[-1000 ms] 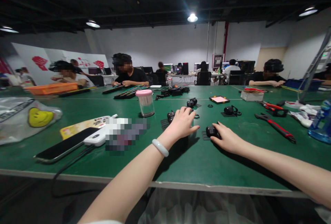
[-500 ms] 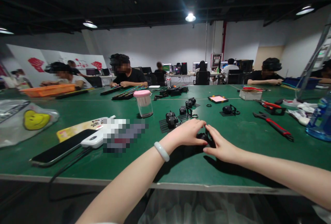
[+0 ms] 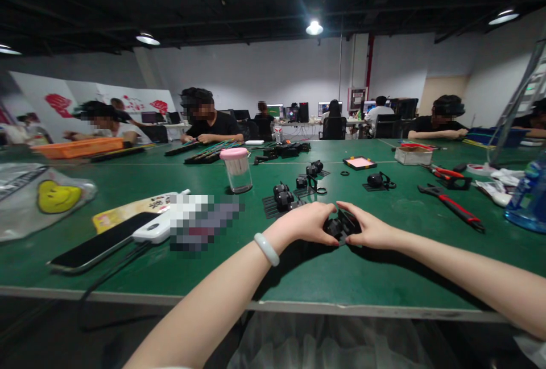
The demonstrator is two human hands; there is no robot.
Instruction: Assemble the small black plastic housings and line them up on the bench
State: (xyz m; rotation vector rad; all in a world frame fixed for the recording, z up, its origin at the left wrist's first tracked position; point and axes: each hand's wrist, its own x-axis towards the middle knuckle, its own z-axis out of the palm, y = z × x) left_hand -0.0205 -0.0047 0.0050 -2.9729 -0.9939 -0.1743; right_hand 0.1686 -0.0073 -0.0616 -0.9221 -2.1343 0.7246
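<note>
Both of my hands meet over the green table (image 3: 298,278) and grip one small black part (image 3: 340,227) between them. My left hand (image 3: 305,223), with a pale bangle on its wrist, pinches the part's left side. My right hand (image 3: 370,229) closes on its right side. Just beyond my fingers lie several more small black parts (image 3: 284,197) on ribbed black plates, with others further back (image 3: 314,169) and one to the right (image 3: 376,181).
A clear jar with a pink lid (image 3: 238,170) stands behind my left hand. A phone (image 3: 104,241) and a white device (image 3: 157,229) lie at the left. Red-handled tools (image 3: 452,204) and a blue bottle (image 3: 526,198) are at the right. Other people sit along the far side.
My left hand came back from the far parts toward my right hand. The two hands closed together on the black part and lifted it slightly off the table.
</note>
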